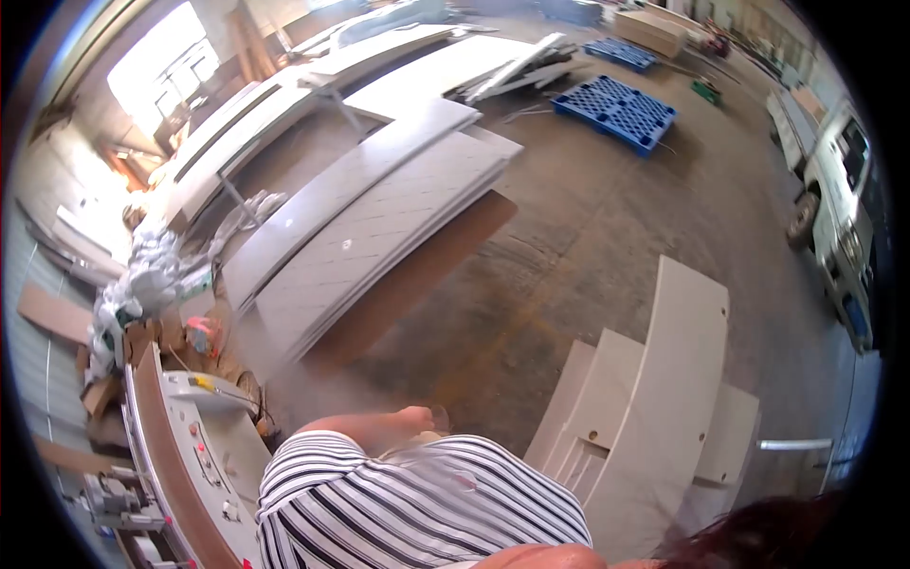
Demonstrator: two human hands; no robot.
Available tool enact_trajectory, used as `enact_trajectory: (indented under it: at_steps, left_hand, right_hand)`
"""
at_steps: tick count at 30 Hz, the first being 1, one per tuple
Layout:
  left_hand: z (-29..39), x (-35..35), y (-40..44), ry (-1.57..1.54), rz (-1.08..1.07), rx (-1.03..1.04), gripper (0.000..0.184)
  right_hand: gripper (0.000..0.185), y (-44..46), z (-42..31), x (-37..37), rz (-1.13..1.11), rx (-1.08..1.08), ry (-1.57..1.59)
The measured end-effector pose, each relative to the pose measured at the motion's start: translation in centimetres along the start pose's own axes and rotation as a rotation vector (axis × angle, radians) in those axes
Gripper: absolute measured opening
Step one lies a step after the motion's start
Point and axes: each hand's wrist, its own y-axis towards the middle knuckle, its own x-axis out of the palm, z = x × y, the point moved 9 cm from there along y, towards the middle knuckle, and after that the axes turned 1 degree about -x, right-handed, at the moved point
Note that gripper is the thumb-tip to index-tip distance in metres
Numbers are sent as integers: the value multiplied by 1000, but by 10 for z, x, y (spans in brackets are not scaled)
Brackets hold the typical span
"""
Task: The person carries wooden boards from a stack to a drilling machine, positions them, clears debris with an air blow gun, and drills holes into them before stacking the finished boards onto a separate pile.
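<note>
Glossy panel stack [389,213], 11 o'clock: looks stiff, heavy, slippery; best gripped by opposite long edges | cream boards [665,370], 4 o'clock: corners would likely chip | your left hand [414,418], 6 o'clock: blurred, can't tell finger spread or hold | your right hand: out of view

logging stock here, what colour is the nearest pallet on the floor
The nearest pallet is blue, best seen in the head view.
</note>
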Motion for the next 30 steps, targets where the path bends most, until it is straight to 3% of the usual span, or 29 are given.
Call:
enact_trajectory:
  at_steps: [2,6,8,11,13,17,19,25,26,28,29,30]
  left_hand:
    - [-70,-28,-9,21,184,-148,36]
    - [-173,-70,-15,-146,302,-134,35]
    - [-195,-103,-40,-297,377,-173,30]
    - [-228,-145,-82,-599,512,-214,25]
    - [-262,-159,-93,-817,588,-224,24]
    - [-323,-163,-100,-1018,727,-292,23]
    - [-332,-158,-107,-1119,745,-318,23]
    - [-361,-141,-133,-1228,852,-406,24]
    - [-357,-148,-146,-1182,845,-472,24]
    - [-360,-159,-160,-1194,900,-475,24]
    - [-373,-150,-156,-1280,930,-458,25]
    - [-385,-142,-153,-1367,959,-439,26]
  right_hand:
    - [30,12,-58,29,-37,-50,56]
    - [28,40,-175,85,-90,-149,119]
    - [28,71,-229,118,-138,-214,121]
    - [25,44,-367,129,-115,-273,8]
    - [22,30,-441,170,-261,-307,-28]
    - [21,12,-578,268,-469,-537,-207]
    - [23,58,-606,328,-587,-453,-227]
    - [30,19,-796,499,-491,-1020,-860]
    - [28,13,-816,545,-460,-1314,-917]
    - [30,-31,-850,606,-606,-1139,-1005]
    - [30,-59,-866,637,-641,-1256,-995]
    - [30,-82,-878,667,-679,-1216,-1027]
